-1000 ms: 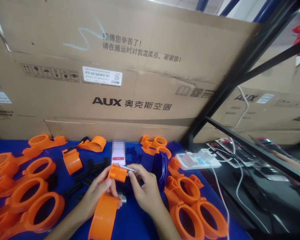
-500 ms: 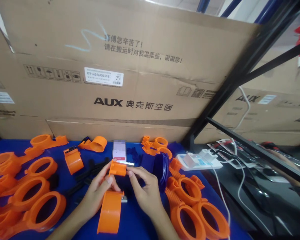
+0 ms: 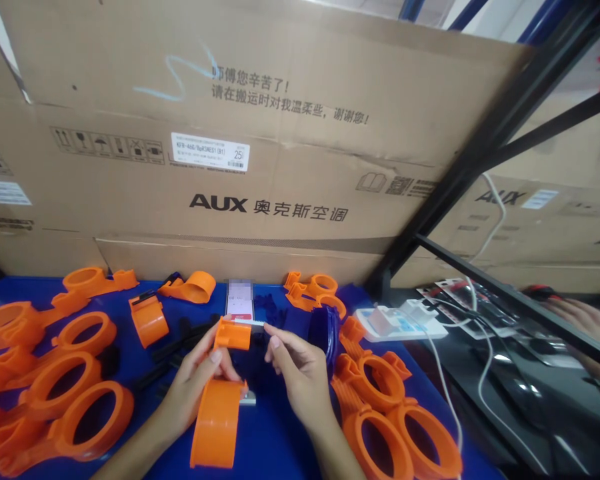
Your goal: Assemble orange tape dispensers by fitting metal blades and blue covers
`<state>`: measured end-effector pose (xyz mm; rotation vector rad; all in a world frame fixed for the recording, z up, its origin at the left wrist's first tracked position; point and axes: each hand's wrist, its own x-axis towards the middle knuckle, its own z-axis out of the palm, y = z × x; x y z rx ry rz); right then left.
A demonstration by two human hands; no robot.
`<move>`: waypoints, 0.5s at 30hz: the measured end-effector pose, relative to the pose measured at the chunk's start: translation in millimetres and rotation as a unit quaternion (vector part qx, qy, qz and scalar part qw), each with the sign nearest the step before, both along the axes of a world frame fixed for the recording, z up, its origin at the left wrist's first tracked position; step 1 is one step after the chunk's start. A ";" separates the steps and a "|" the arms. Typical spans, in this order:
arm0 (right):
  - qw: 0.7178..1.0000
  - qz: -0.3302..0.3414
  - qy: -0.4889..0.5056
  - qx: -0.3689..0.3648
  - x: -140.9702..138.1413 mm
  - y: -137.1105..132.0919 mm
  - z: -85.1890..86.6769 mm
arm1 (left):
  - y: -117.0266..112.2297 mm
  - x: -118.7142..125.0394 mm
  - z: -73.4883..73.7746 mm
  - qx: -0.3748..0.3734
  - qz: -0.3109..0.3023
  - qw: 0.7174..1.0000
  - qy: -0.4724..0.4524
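My left hand (image 3: 205, 367) is closed around an orange plastic tape dispenser (image 3: 216, 427), its round ring hanging toward me and its narrow head up between thumb and fingers. A silvery serrated blade (image 3: 250, 323) lies along the top of that head, teeth facing up, its right end sticking out. Thumb and index finger of my right hand (image 3: 297, 363) pinch this projecting end. A small metallic piece (image 3: 249, 398) shows beside the ring; whether it belongs to the dispenser I cannot tell.
Several orange dispensers (image 3: 95, 420) lie at left, others (image 3: 375, 440) at right. Dark blue parts (image 3: 325, 337) and a phone (image 3: 240, 303) are on the blue cloth. A power strip (image 3: 403, 325) with cables stands right. Another person's hand (image 3: 580, 327) is at far right. Cardboard (image 3: 280, 167) walls the back.
My right hand has shifted slightly right, and the blade now sits flatter along the dispenser's head. The other person's hand has come further into view at right.
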<state>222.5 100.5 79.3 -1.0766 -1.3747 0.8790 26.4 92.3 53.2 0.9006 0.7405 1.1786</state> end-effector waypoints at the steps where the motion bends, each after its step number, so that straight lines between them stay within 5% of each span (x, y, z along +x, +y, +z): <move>1: 1.000 0.015 0.006 -0.010 -0.3 -0.1 -0.9 | -0.1 -0.5 -1.6 -0.004 -0.008 1.000 0.009; 9: 0.997 0.068 -0.018 -0.009 -5.3 -0.5 -2.0 | -0.5 5.2 0.7 0.001 0.008 1.000 0.000; 12: 0.992 0.018 -0.116 0.050 -6.6 1.6 -4.2 | 3.7 -3.5 7.7 -0.011 0.064 0.997 -0.042; 15: 0.957 0.002 -0.269 0.106 -10.4 2.0 -9.2 | 12.1 -23.3 11.4 -0.051 0.117 0.988 -0.091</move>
